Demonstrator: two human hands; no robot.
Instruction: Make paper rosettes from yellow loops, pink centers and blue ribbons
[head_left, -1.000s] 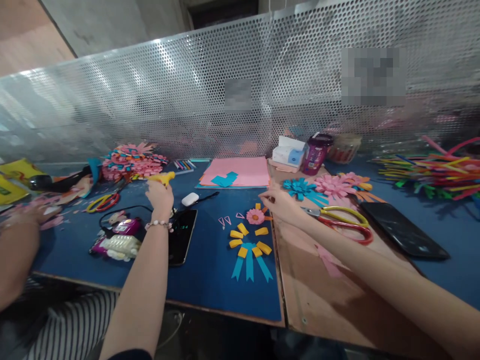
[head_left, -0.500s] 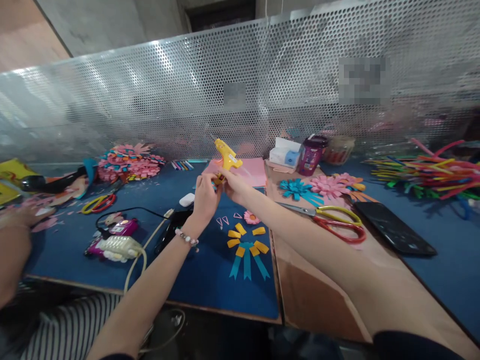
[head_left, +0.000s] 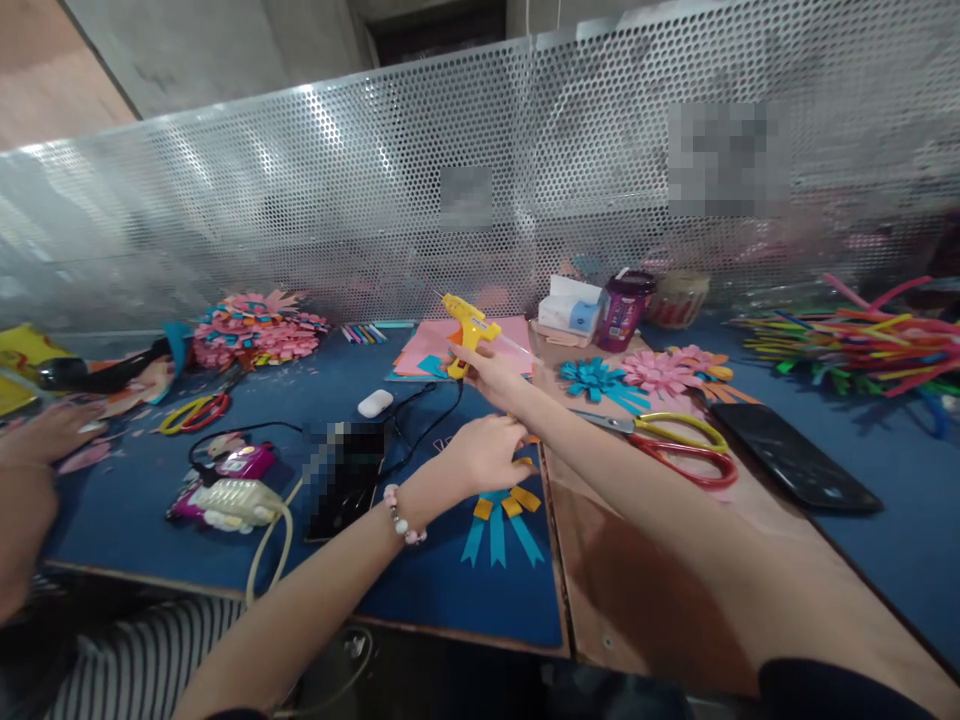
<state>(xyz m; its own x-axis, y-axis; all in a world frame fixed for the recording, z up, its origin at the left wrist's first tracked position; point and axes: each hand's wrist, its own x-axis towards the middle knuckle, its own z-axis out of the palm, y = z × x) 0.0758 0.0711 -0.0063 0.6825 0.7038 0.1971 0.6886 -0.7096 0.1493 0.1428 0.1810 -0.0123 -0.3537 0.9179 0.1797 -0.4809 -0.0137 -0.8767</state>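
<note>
My right hand [head_left: 484, 368] is closed around the handle of a yellow glue gun [head_left: 466, 322], its nozzle tilted up and away to the left. Nearer to me, my left hand [head_left: 491, 452] is closed with fingers curled downward over the yellow paper loops [head_left: 524, 498]; what its fingertips grip is hidden. Blue ribbon-like paper tails [head_left: 496, 538] fan out toward me below those loops. My left hand covers some loops and most of the small pink clips behind it.
Scissors [head_left: 686, 450] and a black phone [head_left: 799, 455] lie right of my forearm. Another phone [head_left: 346, 480], an earbud case [head_left: 375, 403] and a power strip [head_left: 232, 497] with cords are left. Paper flowers [head_left: 660, 372] sit behind. A co-worker's hand [head_left: 64, 432] is far left.
My left hand has left the glue gun and come down toward me onto the yellow loops. My right hand still holds the gun, shifted slightly right.
</note>
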